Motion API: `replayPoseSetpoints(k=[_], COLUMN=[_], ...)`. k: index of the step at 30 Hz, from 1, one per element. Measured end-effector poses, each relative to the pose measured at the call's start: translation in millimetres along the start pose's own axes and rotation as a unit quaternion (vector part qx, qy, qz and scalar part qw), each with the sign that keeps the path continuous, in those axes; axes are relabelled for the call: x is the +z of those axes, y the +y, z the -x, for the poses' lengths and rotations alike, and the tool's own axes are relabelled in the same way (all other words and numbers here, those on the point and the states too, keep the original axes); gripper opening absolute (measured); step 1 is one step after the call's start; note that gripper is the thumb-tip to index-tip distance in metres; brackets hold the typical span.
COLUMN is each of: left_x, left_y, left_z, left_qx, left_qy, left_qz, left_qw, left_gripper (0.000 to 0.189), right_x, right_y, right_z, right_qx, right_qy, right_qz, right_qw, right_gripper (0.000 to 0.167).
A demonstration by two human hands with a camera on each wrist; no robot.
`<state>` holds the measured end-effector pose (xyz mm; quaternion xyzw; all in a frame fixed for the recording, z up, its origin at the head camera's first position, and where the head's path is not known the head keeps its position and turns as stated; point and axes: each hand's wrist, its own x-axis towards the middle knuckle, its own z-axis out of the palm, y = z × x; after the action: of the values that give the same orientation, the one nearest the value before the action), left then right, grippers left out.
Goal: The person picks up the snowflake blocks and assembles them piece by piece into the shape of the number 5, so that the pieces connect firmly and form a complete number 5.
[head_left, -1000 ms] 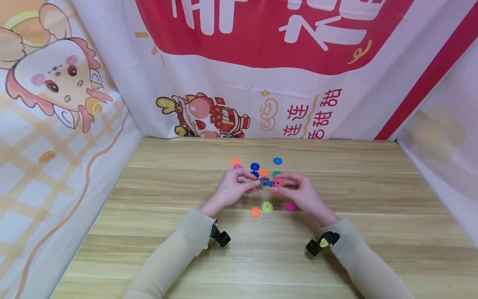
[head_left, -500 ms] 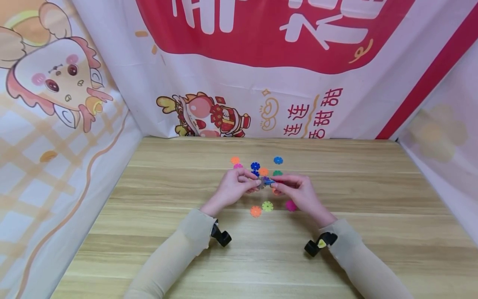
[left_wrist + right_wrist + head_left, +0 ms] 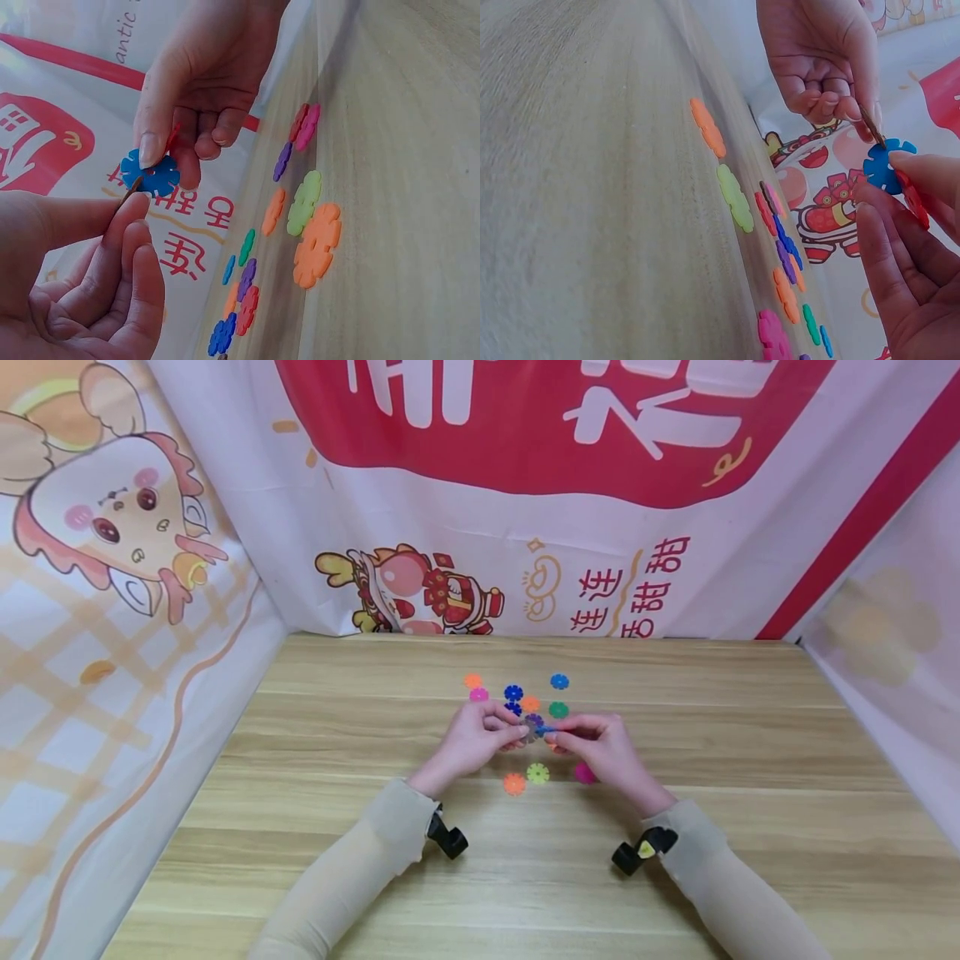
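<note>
My left hand (image 3: 471, 740) pinches a thin brownish snowflake disc (image 3: 127, 198) between thumb and finger, seen nearly edge-on. With the thumb and finger of my right hand (image 3: 602, 750) I hold a blue notched disc (image 3: 885, 166). A red disc (image 3: 913, 199) sticks out at an angle from the blue one and appears joined to it. The brown disc's edge meets the blue rim at a notch; how deep it sits cannot be told. Both hands are above the table, fingertips close together.
On the wooden table (image 3: 525, 877) lie several loose discs, including a yellow-green disc (image 3: 537, 773), an orange disc (image 3: 514, 784), a magenta disc (image 3: 586, 772), a green disc (image 3: 558, 710) and a blue disc (image 3: 559, 682). A printed cloth (image 3: 465, 518) hangs behind.
My right hand has turned, so the red disc that faced the head camera is hidden there and the blue disc shows edge-on. The left hand has shifted slightly right.
</note>
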<state>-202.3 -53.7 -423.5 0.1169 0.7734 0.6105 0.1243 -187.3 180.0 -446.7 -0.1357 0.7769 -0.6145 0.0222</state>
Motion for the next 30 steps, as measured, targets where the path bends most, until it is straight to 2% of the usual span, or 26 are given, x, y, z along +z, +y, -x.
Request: replayPoseSetpoints(k=[4,12,17,25,30], left_x=[1.7,3.6,3.1,1.8,1.3], left_y=[-0.6,-2.2,-1.5,6.3,5.4], left_z=[0.6,0.5,0.7,-0.2,-1.8], left_qx=[-0.001,-0.014,-0.019,0.014,0.023], left_qy=[0.004,0.005,0.006,-0.006,-0.024], left_qz=[-0.010,0.000,0.003,0.010,0.026], left_qw=[0.9999,0.9999,0.9998,0.9998,0.9991], left_gripper=[0.011,0.009,0.011,0.015,0.017], right_x=[1,5,5,-3,-7], right_y=[0,0,-1,-4,-5], right_z=[0.4,1.1,1.0,-1.1,-0.2], right_qx=[-0.002,-0.010,-0.013,-0.039,-0.030], right_qy=[0.001,0.002,0.002,0.008,0.005], right_qz=[0.008,0.037,0.027,0.024,0.027], right_qw=[1.0000,0.9993,0.9995,0.9989,0.9992], right_gripper=[0.013,0.007,0.009,0.014,0.015])
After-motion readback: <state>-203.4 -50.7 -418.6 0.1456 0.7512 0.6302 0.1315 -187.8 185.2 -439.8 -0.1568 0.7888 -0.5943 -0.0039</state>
